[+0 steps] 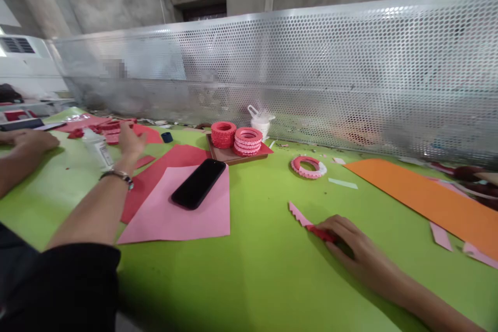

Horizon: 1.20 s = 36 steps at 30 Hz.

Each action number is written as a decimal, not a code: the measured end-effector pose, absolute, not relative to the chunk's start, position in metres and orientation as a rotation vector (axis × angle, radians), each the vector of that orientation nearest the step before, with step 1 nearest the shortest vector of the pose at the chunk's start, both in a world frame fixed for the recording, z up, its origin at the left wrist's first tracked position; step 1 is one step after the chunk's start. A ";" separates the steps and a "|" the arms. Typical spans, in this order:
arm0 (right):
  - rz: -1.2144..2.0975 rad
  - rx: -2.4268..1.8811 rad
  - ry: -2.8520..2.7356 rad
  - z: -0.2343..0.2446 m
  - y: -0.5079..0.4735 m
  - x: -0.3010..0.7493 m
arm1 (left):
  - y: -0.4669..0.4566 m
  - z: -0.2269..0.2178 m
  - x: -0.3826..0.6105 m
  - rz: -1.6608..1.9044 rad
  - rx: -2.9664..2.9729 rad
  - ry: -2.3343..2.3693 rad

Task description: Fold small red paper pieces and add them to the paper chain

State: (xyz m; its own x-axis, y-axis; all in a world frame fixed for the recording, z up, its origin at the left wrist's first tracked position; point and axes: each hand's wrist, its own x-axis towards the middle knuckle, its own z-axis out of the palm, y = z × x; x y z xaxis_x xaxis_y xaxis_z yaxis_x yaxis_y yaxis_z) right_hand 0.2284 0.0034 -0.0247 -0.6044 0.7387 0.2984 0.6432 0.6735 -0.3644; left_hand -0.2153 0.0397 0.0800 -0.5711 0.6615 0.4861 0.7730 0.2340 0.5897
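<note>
My right hand [352, 241] is closed on a narrow scalloped paper strip [300, 216], pink at its far end and red near the fingers, low over the green table. My left hand [131, 140], with a bracelet at its wrist, reaches far left beside a stack of pink and red paper rings [112, 130]; its thumb stands apart from the fingers, and the fingertips are blurred. A white glue bottle [97, 149] stands left of that wrist. Ahead of my right hand lies a red, pink and white scalloped ring [308, 166].
A black phone [199, 184] lies on pink paper [210, 220] over red paper [150, 192]. Two ring stacks [223, 135] sit on a brown tray [220, 155] before a white cup [260, 127]. Orange card [420, 199] lies right. A co-worker's hands [37, 140] rest left; perforated metal [350, 72] stands behind.
</note>
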 end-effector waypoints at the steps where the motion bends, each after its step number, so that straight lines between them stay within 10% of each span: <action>1: 0.305 -1.079 -2.464 -0.025 0.003 0.228 | 0.046 0.081 -0.210 -1.323 -1.374 -2.331; 13: 0.686 -1.012 -2.182 0.038 0.047 0.178 | 0.035 0.031 -0.060 -1.637 -2.740 -1.711; 36: 1.235 -1.043 -1.783 0.003 0.050 0.137 | 0.028 -0.006 -0.038 -1.665 -2.653 -1.964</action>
